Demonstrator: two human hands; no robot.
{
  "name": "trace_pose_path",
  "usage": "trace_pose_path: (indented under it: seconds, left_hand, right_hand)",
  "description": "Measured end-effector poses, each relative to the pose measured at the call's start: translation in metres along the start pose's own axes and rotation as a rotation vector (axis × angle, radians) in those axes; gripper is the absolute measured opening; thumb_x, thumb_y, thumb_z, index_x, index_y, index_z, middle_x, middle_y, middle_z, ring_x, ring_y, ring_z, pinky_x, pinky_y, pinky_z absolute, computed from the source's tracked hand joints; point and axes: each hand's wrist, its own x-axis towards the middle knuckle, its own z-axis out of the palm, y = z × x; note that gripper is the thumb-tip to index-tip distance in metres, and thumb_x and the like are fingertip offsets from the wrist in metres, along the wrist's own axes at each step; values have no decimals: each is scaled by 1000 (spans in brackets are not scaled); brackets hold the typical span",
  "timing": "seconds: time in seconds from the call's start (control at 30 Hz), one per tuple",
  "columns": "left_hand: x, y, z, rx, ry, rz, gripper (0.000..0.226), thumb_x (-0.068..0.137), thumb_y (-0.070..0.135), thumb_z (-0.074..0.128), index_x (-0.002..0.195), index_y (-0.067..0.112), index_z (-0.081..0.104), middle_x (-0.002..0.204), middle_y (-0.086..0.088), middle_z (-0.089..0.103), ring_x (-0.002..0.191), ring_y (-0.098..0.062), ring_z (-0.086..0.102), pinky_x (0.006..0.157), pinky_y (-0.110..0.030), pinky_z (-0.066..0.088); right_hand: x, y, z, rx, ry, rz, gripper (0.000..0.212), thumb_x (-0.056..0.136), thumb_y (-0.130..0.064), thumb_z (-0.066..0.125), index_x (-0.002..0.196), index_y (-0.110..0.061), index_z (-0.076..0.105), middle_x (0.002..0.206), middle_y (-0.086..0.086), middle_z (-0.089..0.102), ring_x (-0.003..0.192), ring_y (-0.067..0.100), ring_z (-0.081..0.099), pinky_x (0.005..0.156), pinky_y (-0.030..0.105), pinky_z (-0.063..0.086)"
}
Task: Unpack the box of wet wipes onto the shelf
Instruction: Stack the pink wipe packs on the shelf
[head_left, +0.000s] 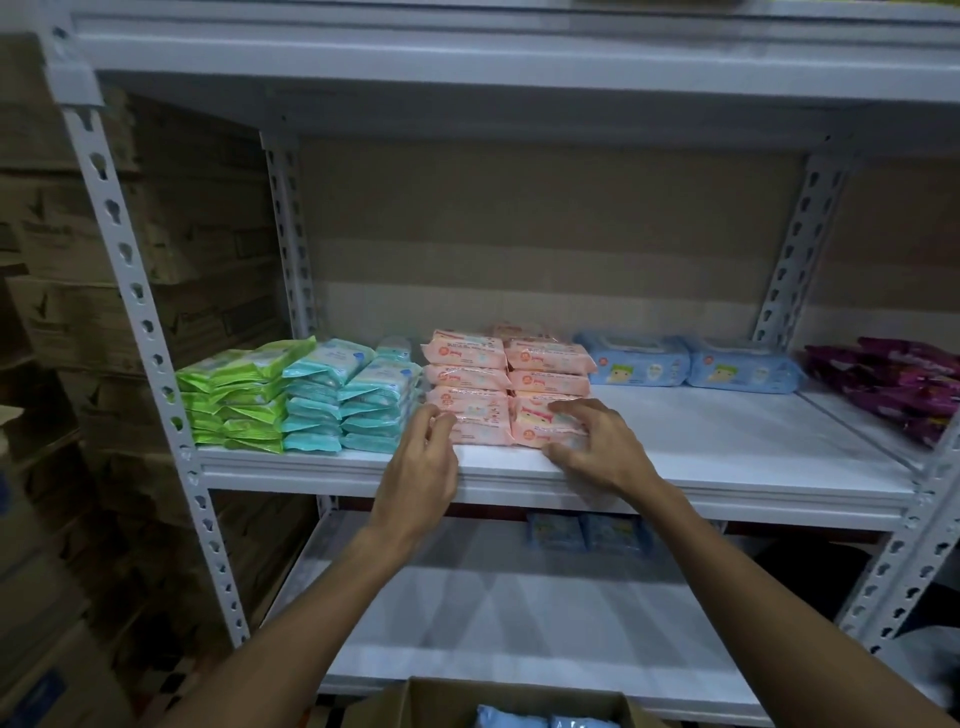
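While both hands sit at the shelf (727, 447) front edge, green packs (234, 400) and teal packs (337, 400) fill 9 o'clock. Left hand (423, 462): fingers bent, tips at the left end of the pink packs (467, 374), grip unclear. Right hand (597, 441): fingers apart over the lowest right pink pack, thumb at its front. Bare board at 3 o'clock, blue packs (685, 364) behind, purple packs (883, 384) beyond. Box (431, 701) at 6 o'clock holds boxed wipes (519, 719). Print unreadable.
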Motion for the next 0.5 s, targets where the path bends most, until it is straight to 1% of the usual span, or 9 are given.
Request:
trace_pose_path:
  seconds: [0.1,0.23,0.33,0.4,0.5]
  left_hand:
    - [-1,1,2,-31,-9,-56,36,92,0,54,127,3,53,134,-14,47,116,-30,55,92,-37,53]
    - [-2,-1,1,-31,-21,-86,36,92,0,53,128,4,53,129,-10,50,107,-27,59,86,-35,54]
    - [-1,-1,-2,-46,-19,-103,36,92,0,53,127,5,52,124,-9,51,99,-26,60,81,-33,54]
    - [-2,-1,-2,-46,-22,-109,37,91,-1,53,128,6,52,126,-9,49,98,-27,61,79,-35,55]
    - [-4,-1,-1,-35,-22,-114,41,89,-3,56,129,6,51,131,-10,48,101,-30,61,81,-39,56]
  right_hand:
    - [0,-1,1,-1,2,15,59,77,-47,67,133,-31,57,144,0,49,123,21,50,99,37,46]
    - [0,2,0,44,5,18,54,79,-48,69,129,-32,60,141,0,51,122,20,50,98,36,45]
    - [-1,1,-2,104,17,29,53,78,-54,68,126,-32,59,135,0,54,118,22,51,97,42,49]
    - [-5,-3,-1,168,122,50,52,77,-54,68,123,-30,59,128,1,57,113,21,52,93,42,50]
    - [-9,-15,3,253,366,22,43,80,-42,75,117,-24,62,123,-1,57,112,17,50,92,34,44]
